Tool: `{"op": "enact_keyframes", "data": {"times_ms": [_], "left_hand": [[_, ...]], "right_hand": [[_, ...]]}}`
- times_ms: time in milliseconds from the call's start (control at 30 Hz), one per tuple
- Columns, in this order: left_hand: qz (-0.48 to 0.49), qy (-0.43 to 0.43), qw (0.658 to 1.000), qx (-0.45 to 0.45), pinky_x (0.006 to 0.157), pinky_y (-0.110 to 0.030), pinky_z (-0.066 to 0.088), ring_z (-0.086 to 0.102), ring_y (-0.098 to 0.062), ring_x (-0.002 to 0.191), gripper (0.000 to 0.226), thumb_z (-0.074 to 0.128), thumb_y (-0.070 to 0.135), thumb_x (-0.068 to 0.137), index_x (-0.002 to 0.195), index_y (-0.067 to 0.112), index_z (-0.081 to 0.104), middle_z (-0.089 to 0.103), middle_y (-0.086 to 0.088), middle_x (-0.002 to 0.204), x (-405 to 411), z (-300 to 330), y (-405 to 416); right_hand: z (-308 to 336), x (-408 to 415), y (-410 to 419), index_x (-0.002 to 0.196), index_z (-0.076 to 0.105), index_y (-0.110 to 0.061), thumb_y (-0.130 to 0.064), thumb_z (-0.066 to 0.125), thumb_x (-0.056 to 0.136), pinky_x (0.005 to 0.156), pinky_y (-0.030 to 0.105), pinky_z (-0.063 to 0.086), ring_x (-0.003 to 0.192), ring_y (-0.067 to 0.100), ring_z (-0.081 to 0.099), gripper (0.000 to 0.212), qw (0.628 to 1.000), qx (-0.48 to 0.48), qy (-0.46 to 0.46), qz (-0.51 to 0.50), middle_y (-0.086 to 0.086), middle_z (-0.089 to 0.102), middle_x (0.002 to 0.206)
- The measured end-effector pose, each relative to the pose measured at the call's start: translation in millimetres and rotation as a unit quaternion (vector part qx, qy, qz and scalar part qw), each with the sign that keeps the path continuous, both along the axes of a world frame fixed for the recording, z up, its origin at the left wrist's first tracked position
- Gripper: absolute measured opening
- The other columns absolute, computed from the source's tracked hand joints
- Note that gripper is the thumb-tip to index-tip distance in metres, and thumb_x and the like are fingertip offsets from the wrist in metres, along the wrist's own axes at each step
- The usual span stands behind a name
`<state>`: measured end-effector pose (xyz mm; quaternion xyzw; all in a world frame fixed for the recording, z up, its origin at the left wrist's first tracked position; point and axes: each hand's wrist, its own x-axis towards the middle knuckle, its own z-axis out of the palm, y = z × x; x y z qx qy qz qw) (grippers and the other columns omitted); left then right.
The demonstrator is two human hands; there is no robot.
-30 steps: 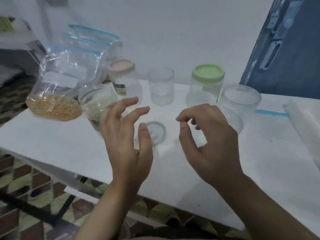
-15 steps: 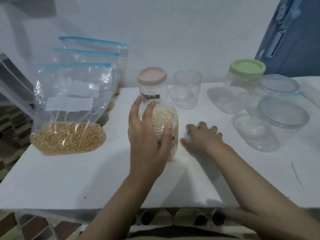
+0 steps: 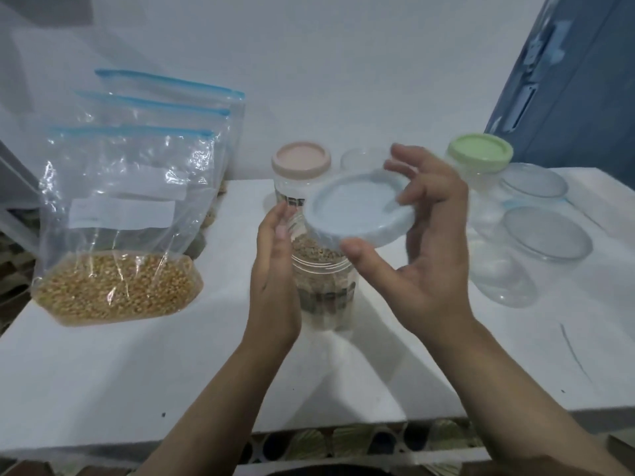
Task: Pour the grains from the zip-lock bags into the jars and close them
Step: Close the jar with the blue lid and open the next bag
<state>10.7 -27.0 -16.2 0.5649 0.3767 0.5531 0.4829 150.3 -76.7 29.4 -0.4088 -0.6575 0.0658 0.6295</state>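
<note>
Your right hand (image 3: 426, 255) holds the pale blue lid (image 3: 360, 211) — thumb under its near rim, fingers curled over the far edge — tilted just above the mouth of the open jar (image 3: 324, 280). That jar stands upright at the tabletop's (image 3: 137, 365) centre, filled with pale grains to just under its neck. Your left hand (image 3: 275, 269) rests flat against the jar's 9 o'clock side, fingers straight, gripping nothing. At 9 o'clock from the jar, the nearest zip-lock bag (image 3: 120, 228) stands upright with yellow grains pooled in its bottom; two more bags (image 3: 165, 108) stand behind it. At 12 o'clock, just behind the open jar, sits a pink-lidded jar (image 3: 301, 159). At 2 o'clock, a green-lidded jar (image 3: 481, 152) — near it, clear containers (image 3: 546, 235), blurred.
</note>
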Motion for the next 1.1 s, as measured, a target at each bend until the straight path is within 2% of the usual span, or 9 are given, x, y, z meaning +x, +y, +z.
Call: {"op": "enact_keyframes", "data": {"times_ms": [167, 400, 533, 633, 733, 833, 900, 1000, 1100], "left_hand": [[-0.045, -0.058, 0.994, -0.075, 0.084, -0.018, 0.052, 0.062, -0.004, 0.114, 0.059, 0.032, 0.064, 0.090, 0.136, 0.030, 0.048, 0.062, 0.004, 0.130, 0, -3, 13], [-0.098, -0.007, 0.994, -0.057, 0.106, -0.033, 0.044, 0.052, -0.008, 0.129, 0.060, 0.026, 0.058, 0.093, 0.143, 0.029, 0.043, 0.057, 0.005, 0.139, -10, -12, 18], [-0.137, 0.024, 0.990, -0.039, 0.110, -0.038, 0.041, 0.046, -0.014, 0.136, 0.069, 0.034, 0.065, 0.092, 0.146, 0.022, 0.039, 0.052, 0.002, 0.144, -17, -13, 22], [-0.214, 0.113, 0.970, -0.029, 0.111, -0.049, 0.041, 0.048, -0.010, 0.134, 0.082, 0.061, 0.065, 0.084, 0.147, 0.019, 0.036, 0.053, 0.009, 0.142, -32, -14, 36], [-0.268, 0.148, 0.952, -0.018, 0.111, -0.034, 0.041, 0.041, -0.012, 0.140, 0.086, 0.072, 0.047, 0.083, 0.151, 0.021, 0.025, 0.044, 0.006, 0.150, -42, -12, 36], [-0.294, 0.146, 0.944, 0.003, 0.112, -0.028, 0.038, 0.040, -0.010, 0.140, 0.090, 0.075, 0.049, 0.077, 0.149, 0.022, 0.028, 0.047, 0.010, 0.148, -50, -13, 35], [-0.290, 0.144, 0.946, -0.009, 0.111, -0.025, 0.039, 0.041, -0.007, 0.139, 0.087, 0.077, 0.049, 0.075, 0.146, 0.028, 0.032, 0.049, 0.015, 0.145, -48, -10, 36], [-0.284, 0.138, 0.949, -0.013, 0.107, -0.020, 0.039, 0.043, -0.005, 0.137, 0.081, 0.078, 0.045, 0.074, 0.142, 0.032, 0.036, 0.052, 0.019, 0.142, -48, -13, 38], [-0.281, 0.129, 0.951, -0.014, 0.104, -0.018, 0.041, 0.046, -0.002, 0.134, 0.076, 0.078, 0.032, 0.074, 0.139, 0.033, 0.038, 0.054, 0.022, 0.137, -47, -10, 37]], "right_hand": [[-37, 4, 21, 0.108, 0.049, -0.018, -0.036, 0.073, 0.080, 0.105, 0.053, 0.042, 0.136, 0.022, 0.043, 0.041, 0.984, -0.169, 0.005, 0.049, -0.002, 0.046, 0.139], [-24, 10, 31, 0.104, 0.072, -0.027, -0.031, 0.066, 0.081, 0.103, 0.014, 0.034, 0.137, 0.011, 0.041, 0.024, 0.961, -0.236, -0.099, 0.106, -0.006, 0.045, 0.143], [-23, 11, 34, 0.102, 0.068, -0.027, -0.034, 0.060, 0.077, 0.101, 0.015, 0.036, 0.135, 0.009, 0.042, 0.027, 0.951, -0.262, -0.100, 0.128, -0.006, 0.043, 0.145], [-30, 6, 32, 0.114, 0.057, -0.033, -0.041, 0.066, 0.075, 0.100, 0.023, 0.042, 0.132, 0.008, 0.044, 0.040, 0.954, -0.268, -0.049, 0.122, -0.010, 0.045, 0.141], [-35, 1, 28, 0.122, 0.048, -0.043, -0.060, 0.074, 0.066, 0.091, 0.017, 0.047, 0.124, 0.005, 0.048, 0.065, 0.949, -0.299, 0.034, 0.092, -0.009, 0.047, 0.134], [-41, 4, 24, 0.127, 0.054, -0.041, -0.083, 0.057, 0.070, 0.103, 0.026, 0.044, 0.125, -0.005, 0.048, 0.071, 0.942, -0.291, 0.144, 0.091, -0.010, 0.051, 0.133], [-45, 8, 21, 0.120, 0.064, -0.028, -0.077, 0.058, 0.077, 0.104, 0.038, 0.046, 0.123, 0.004, 0.054, 0.066, 0.931, -0.283, 0.211, 0.093, -0.006, 0.058, 0.129], [-50, 9, 16, 0.097, 0.064, -0.029, -0.065, 0.066, 0.080, 0.099, 0.037, 0.045, 0.125, 0.010, 0.054, 0.040, 0.925, -0.259, 0.258, 0.107, -0.007, 0.058, 0.131], [-50, 11, 14, 0.116, 0.059, -0.034, -0.040, 0.058, 0.093, 0.107, 0.035, 0.041, 0.134, 0.010, 0.046, 0.024, 0.937, -0.265, 0.189, 0.125, -0.011, 0.052, 0.141]]}}
